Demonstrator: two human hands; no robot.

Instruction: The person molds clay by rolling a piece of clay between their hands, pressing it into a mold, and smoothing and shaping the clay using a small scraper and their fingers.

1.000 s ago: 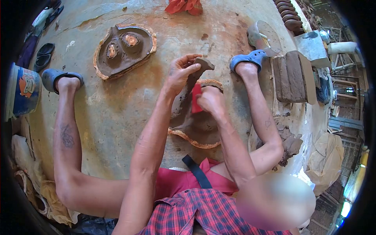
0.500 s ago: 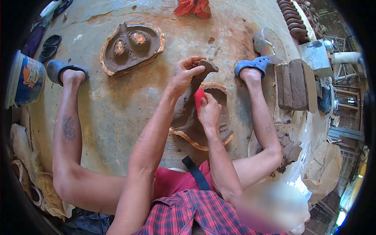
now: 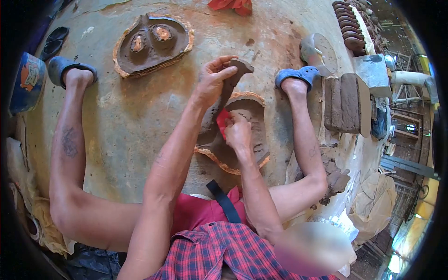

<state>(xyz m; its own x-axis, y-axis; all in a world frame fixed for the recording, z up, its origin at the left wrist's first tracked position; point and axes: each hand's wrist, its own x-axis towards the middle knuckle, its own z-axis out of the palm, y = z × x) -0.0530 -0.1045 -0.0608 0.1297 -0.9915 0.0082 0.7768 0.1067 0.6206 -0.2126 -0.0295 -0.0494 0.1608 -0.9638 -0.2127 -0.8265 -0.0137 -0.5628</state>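
My left hand (image 3: 215, 80) grips the upper end of a dark strip of clay (image 3: 232, 84), pinched between thumb and fingers. The strip hangs down towards a plaster mould (image 3: 254, 95) on the floor between my legs. Dark wet clay lines this mould, and its pale orange rim shows at the top and bottom. In my right hand (image 3: 239, 134) is a flat red scraper (image 3: 222, 122), held over the mould's inside against the clay near the strip's lower end. My wrist and fingers hide part of the lining.
A second clay-lined mould (image 3: 187, 44) with two raised rings lies at upper left. Stacked clay slabs (image 3: 346, 103) stand at right, with clay scraps (image 3: 337, 179) below. A bucket (image 3: 29, 84) is at far left, a red cloth (image 3: 231, 5) at the top.
The red scraper in my right hand has moved left and slightly down, towards the clay strip. My left hand still holds the strip. The whole view has shifted a little.
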